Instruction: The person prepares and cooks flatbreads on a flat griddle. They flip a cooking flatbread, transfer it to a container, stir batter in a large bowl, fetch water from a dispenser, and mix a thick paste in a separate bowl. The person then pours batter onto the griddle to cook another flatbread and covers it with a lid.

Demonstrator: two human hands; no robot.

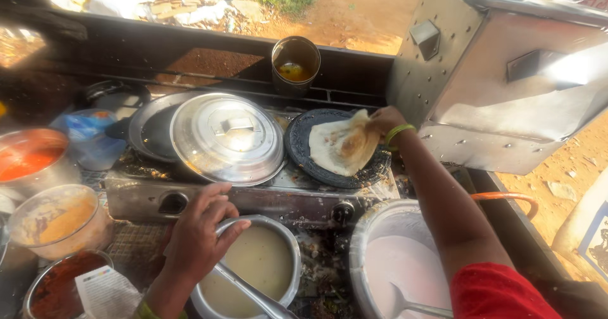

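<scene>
My right hand (386, 120) pinches the edge of a thin, partly browned flatbread (341, 145) and folds it over on a round black griddle (303, 154) on the stove. My left hand (201, 230) rests on the rim of a steel bowl (292, 255) of pale yellow batter, which has a metal ladle (253, 291) lying in it. A domed steel lid (227, 136) covers the pan on the burner to the left of the griddle.
A large pot of white batter (405, 268) with a spoon stands at the lower right. Bowls of red and orange chutney (28, 160) line the left side. A steel cup (295, 64) sits behind the stove, and a large steel box (506, 72) stands at the right.
</scene>
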